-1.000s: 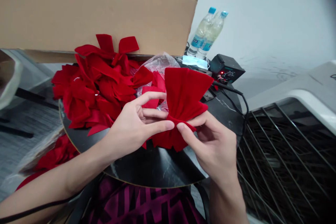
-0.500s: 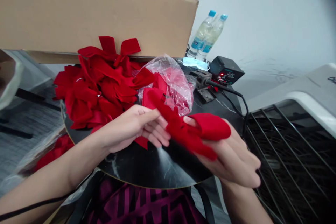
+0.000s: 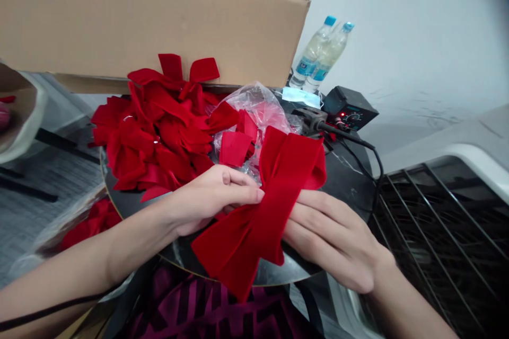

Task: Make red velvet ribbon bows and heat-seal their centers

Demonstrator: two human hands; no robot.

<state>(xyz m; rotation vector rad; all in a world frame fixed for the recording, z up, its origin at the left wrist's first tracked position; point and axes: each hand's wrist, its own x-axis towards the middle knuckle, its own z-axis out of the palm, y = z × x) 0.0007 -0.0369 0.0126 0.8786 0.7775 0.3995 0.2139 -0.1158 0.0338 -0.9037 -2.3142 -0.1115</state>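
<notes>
A red velvet bow (image 3: 274, 190) is held between my two hands above the front of the round black table (image 3: 178, 254). My left hand (image 3: 222, 190) pinches the bow's left side near the middle, thumb on top. From the right, my right hand (image 3: 334, 233) grips it, with its fingertips hidden behind the cloth. One tail of the bow hangs toward the table's front edge. Beyond my left hand lies a heap of red velvet bows (image 3: 159, 132). Beside the heap, a clear plastic bag (image 3: 262, 103) has red ribbon pieces (image 3: 234, 148) in and around it.
A large cardboard box (image 3: 159, 16) stands behind the heap. At the back right are two bottles (image 3: 314, 58), a face mask (image 3: 301, 97) and a black control box (image 3: 350, 108) with a cable (image 3: 350, 140). A slatted heater-like unit (image 3: 441, 212) flanks the table's right.
The bow has turned, so its broad face and hanging tail now show. My left hand has closed on it; half a second ago its fingers were apart beside the cloth.
</notes>
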